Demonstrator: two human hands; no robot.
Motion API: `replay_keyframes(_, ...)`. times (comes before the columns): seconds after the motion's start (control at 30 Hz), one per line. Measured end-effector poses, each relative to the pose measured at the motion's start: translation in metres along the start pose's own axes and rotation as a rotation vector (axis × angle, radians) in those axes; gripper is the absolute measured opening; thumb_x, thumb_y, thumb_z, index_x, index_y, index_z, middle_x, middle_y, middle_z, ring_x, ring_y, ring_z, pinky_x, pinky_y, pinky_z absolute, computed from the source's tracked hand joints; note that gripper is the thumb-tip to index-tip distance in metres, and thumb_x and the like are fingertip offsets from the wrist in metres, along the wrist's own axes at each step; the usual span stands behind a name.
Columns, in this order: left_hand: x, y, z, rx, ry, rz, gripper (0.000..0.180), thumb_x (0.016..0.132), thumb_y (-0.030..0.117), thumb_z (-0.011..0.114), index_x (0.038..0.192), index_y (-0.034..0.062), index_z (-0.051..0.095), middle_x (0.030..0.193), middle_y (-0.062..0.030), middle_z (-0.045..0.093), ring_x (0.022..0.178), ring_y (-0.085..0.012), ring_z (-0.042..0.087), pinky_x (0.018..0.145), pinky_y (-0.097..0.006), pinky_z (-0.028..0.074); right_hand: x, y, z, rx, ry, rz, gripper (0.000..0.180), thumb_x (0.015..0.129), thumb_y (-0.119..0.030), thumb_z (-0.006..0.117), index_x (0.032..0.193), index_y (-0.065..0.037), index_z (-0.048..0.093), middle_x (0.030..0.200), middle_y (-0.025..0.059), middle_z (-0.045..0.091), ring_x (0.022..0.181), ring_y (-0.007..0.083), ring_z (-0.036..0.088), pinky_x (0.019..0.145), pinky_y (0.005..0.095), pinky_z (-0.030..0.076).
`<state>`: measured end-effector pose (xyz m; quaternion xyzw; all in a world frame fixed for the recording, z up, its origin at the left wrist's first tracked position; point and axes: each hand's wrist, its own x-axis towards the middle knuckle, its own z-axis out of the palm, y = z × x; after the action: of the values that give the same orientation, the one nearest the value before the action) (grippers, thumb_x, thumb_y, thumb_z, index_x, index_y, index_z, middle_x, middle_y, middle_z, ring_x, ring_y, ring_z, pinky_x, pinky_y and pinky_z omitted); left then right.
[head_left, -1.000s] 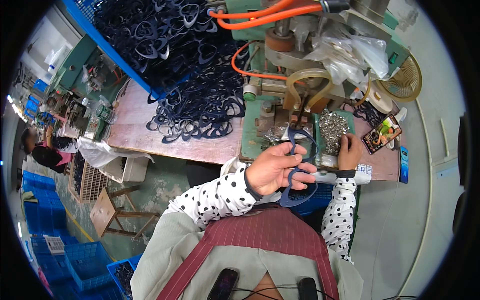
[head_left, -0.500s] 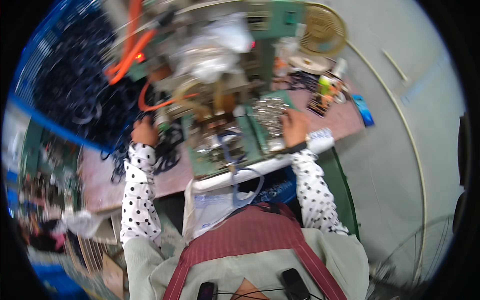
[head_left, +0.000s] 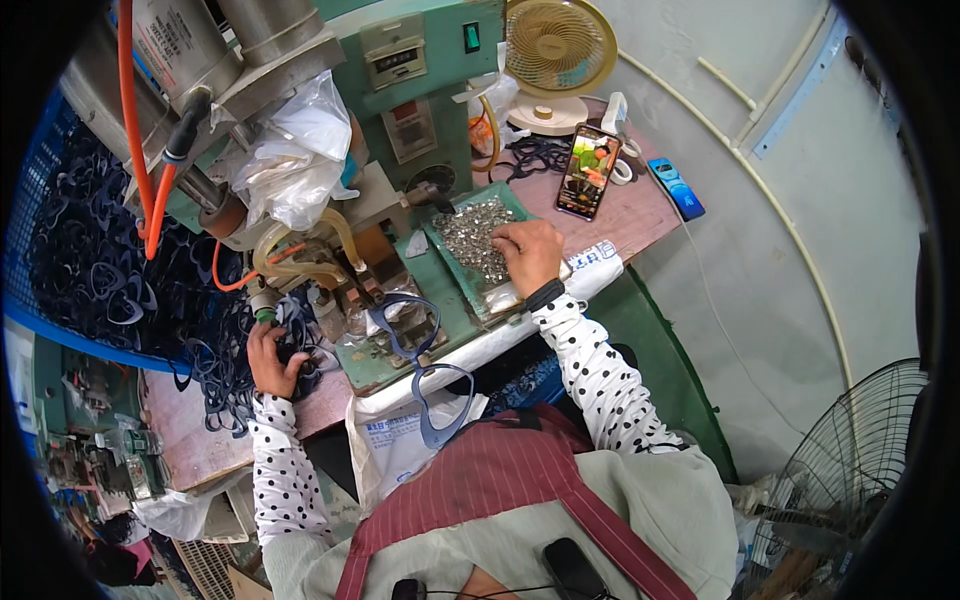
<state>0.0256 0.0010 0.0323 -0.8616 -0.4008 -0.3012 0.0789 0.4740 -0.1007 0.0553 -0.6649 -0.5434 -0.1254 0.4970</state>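
Note:
My right hand (head_left: 532, 252) reaches into a green tray (head_left: 515, 203) of small shiny metal pieces (head_left: 472, 238). Its fingers are curled with the tips together among them; what they pinch is too small to make out. My left hand (head_left: 270, 362) is open, thumb apart, its fingertips by a green-banded knob (head_left: 263, 306) on the machine's left side. Beside that hand lies a heap of dark eyeglass frames (head_left: 222, 362). Between my hands, one blue eyeglass frame (head_left: 437, 375) sits at the machine's fixture (head_left: 368, 330), one rim hanging over the table's front edge.
A green machine (head_left: 430, 60) with metal cylinders and orange hoses rises ahead. At the left, a blue basket (head_left: 95, 335) is full of dark frames. A lit phone (head_left: 588, 172), a blue phone (head_left: 677, 188) and a small fan (head_left: 560, 50) stand at the right. A wire-caged fan (head_left: 850, 450) is lower right.
The view has swung and sharpened, so the machine appears larger. My left hand now lies on the near side of the knob instead of left of it. My right hand remains at the tray.

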Motion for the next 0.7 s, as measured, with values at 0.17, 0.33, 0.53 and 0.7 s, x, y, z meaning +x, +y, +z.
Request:
replay_keyframes(0.17,0.004,-0.039,0.003,0.181,-0.209,-0.195,0.046,0.08,0.041,0.069,0.109,0.0072,0.059,0.11,-0.0137,0.062,0.111,-0.0333,0.054,0.094,-0.047,0.038,0.02,-0.046,-0.011,0.251,-0.119,0.041,0.013,0.075,-0.009,0.072,0.087,-0.012,0.074,0.083,0.0048,0.07,0.081,0.0237,0.06,0.076,0.0358,0.045)
replay_keyframes(0.33,0.045,-0.009,-0.015,0.369,0.137,-0.168,0.024,0.086,0.025,0.064,0.103,0.0082,0.062,0.103,-0.0109,0.064,0.101,-0.0288,0.059,0.089,-0.043,0.039,0.032,-0.103,-0.032,0.539,-0.359,0.077,0.017,0.077,-0.004,0.068,0.093,-0.006,0.073,0.085,0.0062,0.066,0.078,0.0152,0.057,0.071,0.0268,0.046)
replay_keyframes(0.53,0.05,0.01,-0.036,0.085,0.423,-0.458,0.014,0.095,0.013,0.054,0.104,0.0018,0.056,0.084,-0.0123,0.067,0.067,-0.0221,0.06,0.059,-0.033,0.046,0.028,-0.136,-0.021,0.725,-0.47,0.214,0.029,0.069,-0.008,0.074,0.097,-0.002,0.065,0.079,0.0076,0.069,0.07,0.016,0.063,0.067,0.0271,0.049)
replay_keyframes(0.7,0.056,0.085,-0.061,-0.573,0.513,-0.604,0.015,0.097,0.009,0.051,0.107,-0.0012,0.054,0.085,-0.0088,0.07,0.065,-0.008,0.06,0.062,-0.022,0.048,0.037,-0.154,-0.021,0.701,-0.54,0.223,0.037,0.068,-0.008,0.074,0.099,0.003,0.057,0.077,0.0093,0.07,0.064,0.0142,0.062,0.065,0.0273,0.049)
